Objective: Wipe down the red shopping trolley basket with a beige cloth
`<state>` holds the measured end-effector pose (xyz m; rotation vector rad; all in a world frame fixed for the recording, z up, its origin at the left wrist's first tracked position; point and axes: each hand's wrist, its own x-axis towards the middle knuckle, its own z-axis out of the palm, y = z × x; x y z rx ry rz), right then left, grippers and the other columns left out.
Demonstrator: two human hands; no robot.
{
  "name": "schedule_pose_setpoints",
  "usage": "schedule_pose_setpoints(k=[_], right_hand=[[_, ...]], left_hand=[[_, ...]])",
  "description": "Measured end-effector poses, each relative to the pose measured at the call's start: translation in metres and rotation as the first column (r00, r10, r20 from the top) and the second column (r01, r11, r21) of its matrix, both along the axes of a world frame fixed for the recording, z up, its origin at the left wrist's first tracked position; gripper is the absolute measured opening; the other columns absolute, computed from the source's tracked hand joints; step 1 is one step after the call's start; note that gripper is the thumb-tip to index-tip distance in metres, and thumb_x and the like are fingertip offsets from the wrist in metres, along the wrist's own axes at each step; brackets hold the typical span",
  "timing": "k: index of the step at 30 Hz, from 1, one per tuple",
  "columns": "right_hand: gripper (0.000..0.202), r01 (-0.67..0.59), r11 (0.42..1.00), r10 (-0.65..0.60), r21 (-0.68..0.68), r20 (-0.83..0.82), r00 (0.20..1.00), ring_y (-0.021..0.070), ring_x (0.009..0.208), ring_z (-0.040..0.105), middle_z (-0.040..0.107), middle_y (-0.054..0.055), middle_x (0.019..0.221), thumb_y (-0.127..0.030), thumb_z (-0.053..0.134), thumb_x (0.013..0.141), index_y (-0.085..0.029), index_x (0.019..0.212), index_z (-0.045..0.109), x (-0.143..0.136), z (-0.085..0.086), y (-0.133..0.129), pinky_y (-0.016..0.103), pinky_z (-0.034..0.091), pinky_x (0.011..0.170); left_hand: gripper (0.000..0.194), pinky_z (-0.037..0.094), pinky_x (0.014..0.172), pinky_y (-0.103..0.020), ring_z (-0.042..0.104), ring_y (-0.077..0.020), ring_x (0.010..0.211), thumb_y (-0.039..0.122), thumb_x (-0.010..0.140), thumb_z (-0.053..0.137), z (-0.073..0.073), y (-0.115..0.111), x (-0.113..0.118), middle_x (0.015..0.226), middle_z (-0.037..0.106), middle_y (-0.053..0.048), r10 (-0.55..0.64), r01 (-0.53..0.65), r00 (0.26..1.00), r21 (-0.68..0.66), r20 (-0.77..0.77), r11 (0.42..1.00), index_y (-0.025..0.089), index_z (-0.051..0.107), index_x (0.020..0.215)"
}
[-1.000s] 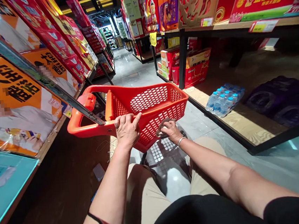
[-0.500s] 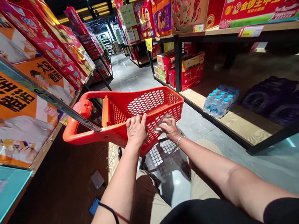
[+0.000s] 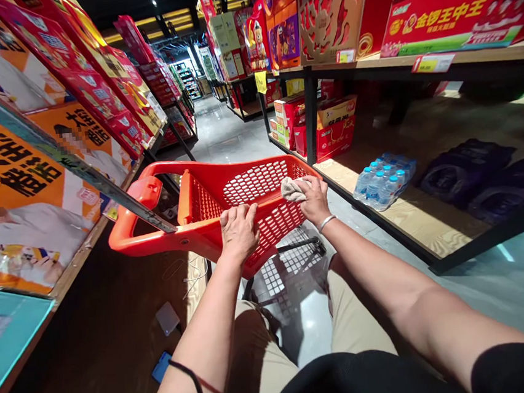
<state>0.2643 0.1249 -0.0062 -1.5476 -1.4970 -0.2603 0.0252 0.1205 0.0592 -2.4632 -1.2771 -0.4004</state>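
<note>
Working a cloth (image 3: 291,188) along the cart (image 3: 203,230)

The cart sits before us in the aisle, between shelves, its basket open upward. We judge that wiping it is the step in hand. Our right hand (image 3: 314,201) is closed on the cloth, pressing it to the near rim towards the right end. Our left hand (image 3: 238,229) lies over the same rim, fingers close together; we cannot tell how firmly it grips. The next move probably calls for steady pressure with the cloth while the left hand braces the basket.

To our left, a metal bar (image 3: 63,151) slants across our view of the handle (image 3: 123,225), which could hamper wiping there. To our right, bottles (image 3: 383,181) stand on a low shelf (image 3: 432,235).
</note>
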Motion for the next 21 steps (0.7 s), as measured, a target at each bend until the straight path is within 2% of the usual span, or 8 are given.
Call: schedule_pose_setpoints(k=[2,5,7,10,14,16,18,21], right_hand=[[0.058,-0.017,0.999,0.016,-0.034,-0.031,0.999,0.0292,0.115,0.039,0.053,0.008,0.126,-0.003,0.053,0.075,-0.029,0.124,0.069,-0.017,0.007,0.002,0.045,0.04,0.102],[0.062,-0.179,0.981,0.183,-0.08,0.05,0.982,0.0276,0.113,0.04,0.057,0.006,0.127,-0.004,0.054,0.076,-0.032,0.13,0.066,-0.049,0.019,-0.004,0.04,0.039,0.101],[0.06,-0.251,0.961,0.263,-0.119,0.103,0.959,0.0258,0.109,0.042,0.058,0.005,0.128,-0.006,0.054,0.081,-0.033,0.133,0.064,-0.055,0.023,-0.006,0.037,0.04,0.098],[0.051,-0.237,0.962,0.253,-0.136,0.116,0.96,0.0248,0.102,0.043,0.06,0.006,0.126,-0.009,0.054,0.084,-0.032,0.127,0.069,-0.023,0.019,0.001,0.037,0.04,0.091],[0.044,-0.01,0.995,0.01,-0.097,-0.002,1.0,0.0242,0.094,0.044,0.062,0.009,0.113,-0.006,0.052,0.079,-0.025,0.111,0.076,0.063,0.001,0.02,0.037,0.04,0.086],[0.044,0.052,0.989,-0.061,-0.138,-0.062,0.996,0.0234,0.092,0.046,0.062,0.009,0.109,-0.005,0.05,0.077,-0.023,0.107,0.077,0.09,-0.003,0.027,0.037,0.04,0.087],[0.047,0.057,0.981,-0.072,-0.183,-0.078,0.994,0.0233,0.093,0.048,0.062,0.009,0.108,-0.004,0.05,0.075,-0.023,0.11,0.076,0.091,-0.001,0.027,0.038,0.04,0.09],[0.049,0.021,0.986,-0.026,-0.168,-0.033,0.999,0.0249,0.098,0.047,0.062,0.009,0.111,-0.005,0.051,0.078,-0.025,0.117,0.075,0.048,0.007,0.017,0.041,0.039,0.093]], left_hand=[[0.055,0.03,0.107,-0.049,0.049,-0.0322,0.117,0.031,0.087,0.057,0.0,-0.001,0.0,0.129,0.061,-0.013,-0.002,0.002,1.0,-0.004,-0.001,1.0,0.021,0.054,0.141],[0.052,0.03,0.107,-0.048,0.049,-0.032,0.118,0.032,0.088,0.057,0.001,-0.001,-0.002,0.131,0.061,-0.012,-0.008,0.008,1.0,-0.009,-0.001,1.0,0.022,0.056,0.139],[0.05,0.031,0.107,-0.048,0.049,-0.0314,0.117,0.032,0.089,0.056,0.001,-0.001,-0.003,0.131,0.061,-0.011,-0.016,0.016,1.0,-0.014,0.0,1.0,0.022,0.056,0.138],[0.051,0.031,0.107,-0.047,0.049,-0.0304,0.117,0.032,0.091,0.054,0.002,-0.001,-0.006,0.131,0.061,-0.011,-0.021,0.021,1.0,-0.022,0.004,1.0,0.021,0.054,0.141],[0.05,0.031,0.107,-0.046,0.05,-0.0298,0.116,0.031,0.091,0.054,0.003,-0.001,-0.004,0.13,0.061,-0.011,-0.018,0.018,1.0,-0.032,0.02,0.999,0.021,0.055,0.141],[0.05,0.032,0.106,-0.047,0.05,-0.0301,0.114,0.032,0.091,0.054,0.003,-0.001,-0.002,0.128,0.062,-0.011,-0.017,0.018,0.999,-0.032,0.027,0.999,0.02,0.056,0.14],[0.049,0.032,0.106,-0.047,0.05,-0.0304,0.114,0.031,0.091,0.054,0.004,0.0,-0.001,0.127,0.062,-0.011,-0.017,0.018,0.999,-0.034,0.031,0.999,0.019,0.057,0.138],[0.049,0.033,0.106,-0.048,0.05,-0.0307,0.113,0.03,0.09,0.053,0.004,0.001,0.001,0.127,0.062,-0.011,-0.018,0.02,0.999,-0.042,0.028,0.999,0.02,0.058,0.137]])
